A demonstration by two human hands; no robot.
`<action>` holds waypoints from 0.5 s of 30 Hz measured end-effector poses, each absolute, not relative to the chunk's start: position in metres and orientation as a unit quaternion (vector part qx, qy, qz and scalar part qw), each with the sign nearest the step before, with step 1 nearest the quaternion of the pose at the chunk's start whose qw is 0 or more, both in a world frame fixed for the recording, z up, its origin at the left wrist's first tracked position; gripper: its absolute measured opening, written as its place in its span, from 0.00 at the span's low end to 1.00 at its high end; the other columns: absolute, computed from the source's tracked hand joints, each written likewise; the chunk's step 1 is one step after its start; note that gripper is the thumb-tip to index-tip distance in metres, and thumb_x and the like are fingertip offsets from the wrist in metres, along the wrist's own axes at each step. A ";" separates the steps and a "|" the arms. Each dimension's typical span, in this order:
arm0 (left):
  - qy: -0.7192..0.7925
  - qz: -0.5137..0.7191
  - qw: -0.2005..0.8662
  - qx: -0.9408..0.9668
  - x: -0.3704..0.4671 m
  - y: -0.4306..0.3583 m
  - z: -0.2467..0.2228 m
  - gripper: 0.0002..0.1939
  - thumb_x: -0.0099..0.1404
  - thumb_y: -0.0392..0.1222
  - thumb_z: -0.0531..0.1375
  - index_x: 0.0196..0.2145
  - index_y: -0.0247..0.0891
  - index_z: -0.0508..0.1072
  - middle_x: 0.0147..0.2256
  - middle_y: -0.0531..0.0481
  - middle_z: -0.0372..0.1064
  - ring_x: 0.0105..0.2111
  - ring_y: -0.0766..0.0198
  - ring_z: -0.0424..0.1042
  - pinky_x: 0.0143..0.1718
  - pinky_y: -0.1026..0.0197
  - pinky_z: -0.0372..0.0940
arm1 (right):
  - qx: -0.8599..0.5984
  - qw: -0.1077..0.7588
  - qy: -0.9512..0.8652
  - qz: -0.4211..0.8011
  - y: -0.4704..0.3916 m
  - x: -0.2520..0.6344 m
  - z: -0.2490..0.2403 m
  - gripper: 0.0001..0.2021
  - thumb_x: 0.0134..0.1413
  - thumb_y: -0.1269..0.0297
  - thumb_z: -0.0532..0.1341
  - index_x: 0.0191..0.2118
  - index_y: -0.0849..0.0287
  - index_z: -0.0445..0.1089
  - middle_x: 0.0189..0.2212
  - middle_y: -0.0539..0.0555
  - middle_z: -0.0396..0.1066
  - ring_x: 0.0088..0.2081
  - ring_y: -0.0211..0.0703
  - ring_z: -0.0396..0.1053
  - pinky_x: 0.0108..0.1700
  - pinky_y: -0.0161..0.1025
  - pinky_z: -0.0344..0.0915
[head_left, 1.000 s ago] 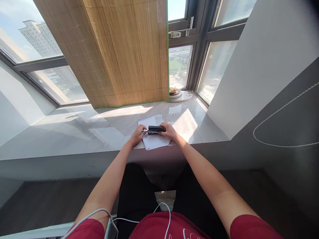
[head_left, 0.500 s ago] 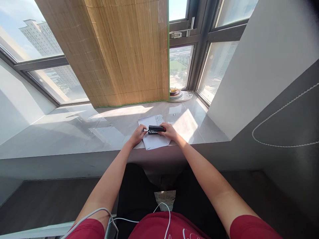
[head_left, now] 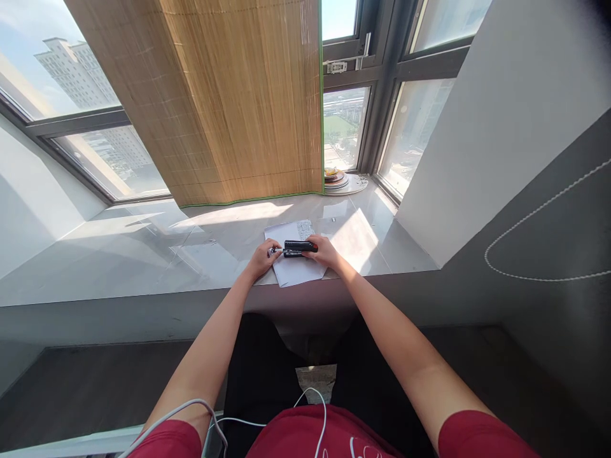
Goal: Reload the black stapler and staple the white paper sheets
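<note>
A black stapler (head_left: 296, 245) with a bit of red at its right end lies sideways over sheets of white paper (head_left: 298, 273). My right hand (head_left: 325, 252) is wrapped round that right end. At the stapler's left end, my left hand (head_left: 264, 258) is closed in a pinch on a small shiny piece, too small to name, which reaches to the stapler's lower part. A gap shows between the stapler's upper and lower arms. One sheet has a printed patch at its top right. My fingers partly cover the paper's sides.
The paper rests on a grey tiled window sill (head_left: 119, 264). A small pale piece (head_left: 333, 219) lies beyond it on the right. Stacked plates (head_left: 338, 181) stand in the window corner beside a bamboo blind (head_left: 248, 102). A white cable (head_left: 191, 402) crosses my left arm.
The view has shifted very slightly. Both hands keep their hold at the stapler's two ends, with only a tiny movement of the left fingers.
</note>
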State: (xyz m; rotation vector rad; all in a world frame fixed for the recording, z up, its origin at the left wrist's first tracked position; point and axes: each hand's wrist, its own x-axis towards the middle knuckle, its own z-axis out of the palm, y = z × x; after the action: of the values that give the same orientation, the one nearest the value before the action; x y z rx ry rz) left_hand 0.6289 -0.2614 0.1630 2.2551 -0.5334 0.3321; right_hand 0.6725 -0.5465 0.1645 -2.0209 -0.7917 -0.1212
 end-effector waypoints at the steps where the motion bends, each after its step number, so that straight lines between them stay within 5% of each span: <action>1: -0.204 0.132 0.394 0.886 0.629 -0.261 0.163 0.11 0.73 0.49 0.62 0.44 0.40 0.77 0.46 0.44 0.73 0.42 0.57 0.73 0.38 0.57 0.67 | -0.823 0.467 -0.321 -0.050 -0.546 0.673 0.164 0.09 0.51 0.59 0.70 0.37 0.54 0.75 0.36 0.52 0.73 0.41 0.49 0.69 0.47 0.43 0.62; 15: -0.163 0.155 0.439 0.870 0.625 -0.260 0.165 0.18 0.71 0.57 0.62 0.45 0.41 0.83 0.46 0.42 0.79 0.39 0.57 0.76 0.32 0.57 0.67 | -0.788 0.549 -0.268 -0.069 -0.551 0.670 0.168 0.10 0.48 0.58 0.68 0.37 0.54 0.77 0.38 0.52 0.76 0.42 0.50 0.71 0.47 0.43 0.65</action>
State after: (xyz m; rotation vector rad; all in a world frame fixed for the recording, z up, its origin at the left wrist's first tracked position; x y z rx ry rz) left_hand 0.6248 -0.2604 0.1654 2.1619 -0.4041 0.3839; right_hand 0.6700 -0.5511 0.1681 -1.8668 -0.6341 -0.1623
